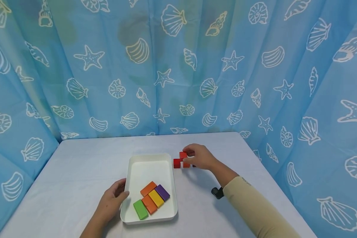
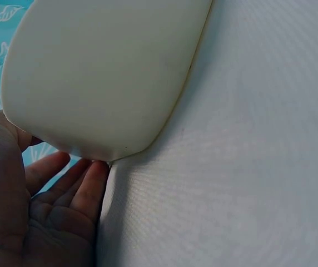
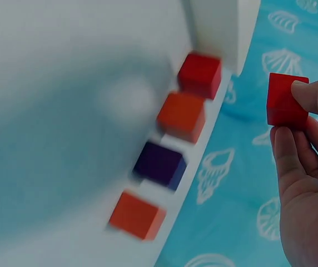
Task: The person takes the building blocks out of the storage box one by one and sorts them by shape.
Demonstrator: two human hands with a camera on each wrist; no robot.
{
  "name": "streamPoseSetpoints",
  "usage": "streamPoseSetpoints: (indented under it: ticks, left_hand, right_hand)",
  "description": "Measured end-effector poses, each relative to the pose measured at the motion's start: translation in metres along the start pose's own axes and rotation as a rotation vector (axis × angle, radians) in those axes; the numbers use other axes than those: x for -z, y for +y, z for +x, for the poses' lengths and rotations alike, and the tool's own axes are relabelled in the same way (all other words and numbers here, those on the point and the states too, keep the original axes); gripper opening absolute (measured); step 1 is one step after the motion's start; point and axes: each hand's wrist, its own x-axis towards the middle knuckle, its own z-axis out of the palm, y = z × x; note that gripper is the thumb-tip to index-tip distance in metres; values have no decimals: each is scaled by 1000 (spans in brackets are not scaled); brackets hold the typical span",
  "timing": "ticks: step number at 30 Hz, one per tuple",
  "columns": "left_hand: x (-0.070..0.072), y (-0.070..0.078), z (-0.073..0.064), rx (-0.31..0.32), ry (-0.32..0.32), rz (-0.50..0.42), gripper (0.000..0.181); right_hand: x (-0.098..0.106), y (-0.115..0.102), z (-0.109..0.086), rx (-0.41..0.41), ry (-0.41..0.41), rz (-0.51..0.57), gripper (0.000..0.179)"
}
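My left hand (image 1: 111, 200) holds the left side of a white tray (image 1: 150, 165), thumb over the rim and fingers against the outer wall (image 2: 103, 72). Between thumb and fingertips, my right hand (image 1: 200, 157) pinches a red block (image 3: 284, 103) above the table, right of the tray. Below it stands a row of blocks: red (image 3: 198, 75), orange (image 3: 181, 117), purple (image 3: 159, 164) and another orange one (image 3: 137, 214). Inside the tray's near half lie a green block (image 1: 140, 209), a yellow block (image 1: 156, 198), a purple block (image 1: 162, 192) and two orange blocks (image 1: 149, 204).
A black object (image 1: 217, 192) lies on the table beside my right forearm, which partly hides it. White cloth (image 1: 77, 172) covers the table. Blue curtains (image 1: 172, 99) with shell prints hang behind it and at both sides.
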Motion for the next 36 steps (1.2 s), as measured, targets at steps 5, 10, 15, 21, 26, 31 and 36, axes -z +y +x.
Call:
streamPoseSetpoints:
  ticks: [5,10,15,21,26,31,36]
  left_hand:
    - [0,1,0,1,1,3,62]
    - [-1,2,-1,-1,1,1,62]
    - [-1,1,-1,1,-3,9,62]
    - [0,1,0,14,-10,9,62]
    - [0,1,0,21,-11,10,62]
    - [0,3,0,23,-10,9,62]
    - [0,5,-1,25,-11,5,63]
  right_hand:
    - [11,22,-1,-22,26,0,39]
    - [21,44,-4,-59,39,-9,41]
    - [29,62,-8,-95,45,-12,43]
    - [36,80,-9,-123,58,-35,45]
    - [42,94,-10,-145,80,-64,46]
    - [45,109,-11,-168,88,-101,46]
    - [42,122,-14,-215,76,-119,49]
